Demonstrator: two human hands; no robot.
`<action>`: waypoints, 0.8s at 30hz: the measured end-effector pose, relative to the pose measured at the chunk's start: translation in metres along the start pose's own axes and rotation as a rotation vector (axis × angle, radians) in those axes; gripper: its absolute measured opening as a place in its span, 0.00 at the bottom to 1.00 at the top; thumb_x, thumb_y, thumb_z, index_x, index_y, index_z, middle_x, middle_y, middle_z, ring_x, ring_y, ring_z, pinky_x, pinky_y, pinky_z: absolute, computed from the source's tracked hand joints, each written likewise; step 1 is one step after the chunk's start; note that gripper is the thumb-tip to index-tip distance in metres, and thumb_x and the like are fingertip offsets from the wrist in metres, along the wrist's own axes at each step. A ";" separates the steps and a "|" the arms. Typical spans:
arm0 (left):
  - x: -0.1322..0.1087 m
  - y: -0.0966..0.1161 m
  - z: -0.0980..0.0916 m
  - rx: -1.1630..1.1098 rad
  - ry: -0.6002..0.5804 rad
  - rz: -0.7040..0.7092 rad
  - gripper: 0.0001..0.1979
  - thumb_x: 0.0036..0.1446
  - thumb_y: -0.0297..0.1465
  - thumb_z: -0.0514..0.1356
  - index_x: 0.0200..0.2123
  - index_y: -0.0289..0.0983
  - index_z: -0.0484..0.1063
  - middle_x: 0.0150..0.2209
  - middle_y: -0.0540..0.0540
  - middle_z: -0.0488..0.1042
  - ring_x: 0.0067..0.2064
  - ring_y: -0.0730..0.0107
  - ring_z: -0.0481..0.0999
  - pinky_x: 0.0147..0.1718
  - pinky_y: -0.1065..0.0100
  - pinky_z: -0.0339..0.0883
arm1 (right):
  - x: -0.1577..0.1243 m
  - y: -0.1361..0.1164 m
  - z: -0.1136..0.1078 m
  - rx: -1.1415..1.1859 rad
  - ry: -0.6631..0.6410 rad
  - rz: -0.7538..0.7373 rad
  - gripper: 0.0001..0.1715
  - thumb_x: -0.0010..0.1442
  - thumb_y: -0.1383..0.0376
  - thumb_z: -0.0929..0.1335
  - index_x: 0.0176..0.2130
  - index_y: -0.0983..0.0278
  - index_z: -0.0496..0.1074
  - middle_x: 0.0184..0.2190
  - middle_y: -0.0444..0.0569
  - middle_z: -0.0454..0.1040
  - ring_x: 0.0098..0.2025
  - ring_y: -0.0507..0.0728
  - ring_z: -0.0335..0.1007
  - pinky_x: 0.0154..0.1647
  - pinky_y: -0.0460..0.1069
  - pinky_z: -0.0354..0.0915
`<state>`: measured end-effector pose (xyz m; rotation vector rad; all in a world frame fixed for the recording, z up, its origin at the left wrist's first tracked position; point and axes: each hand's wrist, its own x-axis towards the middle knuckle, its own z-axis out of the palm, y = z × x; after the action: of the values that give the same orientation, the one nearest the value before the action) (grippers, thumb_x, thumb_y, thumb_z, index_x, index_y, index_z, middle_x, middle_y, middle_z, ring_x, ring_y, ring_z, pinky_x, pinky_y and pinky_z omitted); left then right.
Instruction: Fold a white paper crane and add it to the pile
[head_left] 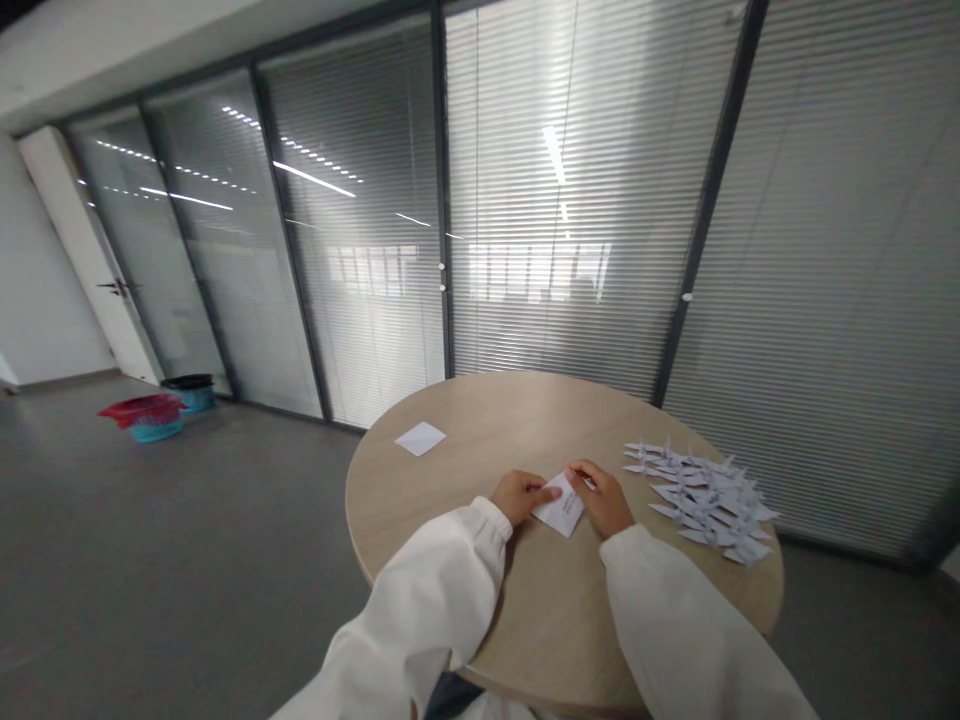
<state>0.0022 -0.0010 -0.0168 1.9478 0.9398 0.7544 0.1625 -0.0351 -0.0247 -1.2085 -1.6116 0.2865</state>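
Between my hands is a folded piece of white paper [561, 517], diamond-shaped, with small dark print on its face. My left hand [520, 496] grips its left side, the thumb lying across the top of the paper. At the upper right edge, my right hand [601, 497] pinches the paper with thumb and fingers; part of that edge is hidden under them. Off to the right lies a cluster of several folded paper cranes [709, 500], pointed and white. A flat white paper square [421, 438] rests at the far left of the table.
The round wooden table [480, 420] has its curved far edge close to a glass partition with blinds [570, 330]. On the grey floor at left stand two bins, one with a red liner [150, 408] and one with a black liner [189, 382], near a white door [90, 250].
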 end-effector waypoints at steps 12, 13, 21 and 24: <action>0.014 -0.010 -0.005 -0.650 0.226 -0.193 0.22 0.33 0.43 0.63 0.28 0.31 0.70 0.23 0.45 0.71 0.25 0.69 0.71 0.24 0.67 0.67 | -0.003 -0.010 -0.002 0.065 -0.087 -0.250 0.14 0.53 0.65 0.61 0.40 0.59 0.69 0.44 0.49 0.61 0.48 0.56 0.56 0.48 0.51 0.57; 0.014 -0.011 -0.005 -0.674 0.230 -0.198 0.22 0.33 0.43 0.63 0.29 0.31 0.70 0.24 0.45 0.72 0.26 0.68 0.71 0.25 0.66 0.67 | -0.003 -0.010 -0.002 0.048 -0.100 -0.261 0.13 0.53 0.65 0.61 0.39 0.59 0.70 0.44 0.49 0.61 0.49 0.56 0.56 0.50 0.52 0.55; 0.014 -0.013 -0.005 -0.713 0.214 -0.206 0.23 0.34 0.41 0.63 0.30 0.29 0.70 0.26 0.44 0.73 0.27 0.67 0.72 0.26 0.66 0.69 | -0.004 -0.011 0.000 0.009 -0.147 -0.218 0.08 0.50 0.63 0.65 0.33 0.58 0.72 0.45 0.48 0.62 0.49 0.58 0.55 0.51 0.54 0.53; 0.013 -0.012 -0.005 -0.720 0.226 -0.192 0.22 0.33 0.41 0.64 0.29 0.28 0.70 0.25 0.44 0.72 0.26 0.69 0.71 0.27 0.66 0.69 | -0.003 -0.010 0.001 0.047 -0.131 -0.193 0.09 0.50 0.60 0.66 0.32 0.59 0.73 0.43 0.48 0.64 0.47 0.57 0.57 0.50 0.53 0.54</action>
<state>0.0018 0.0166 -0.0227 1.1484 0.8171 1.0387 0.1556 -0.0419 -0.0203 -1.0076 -1.8105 0.2828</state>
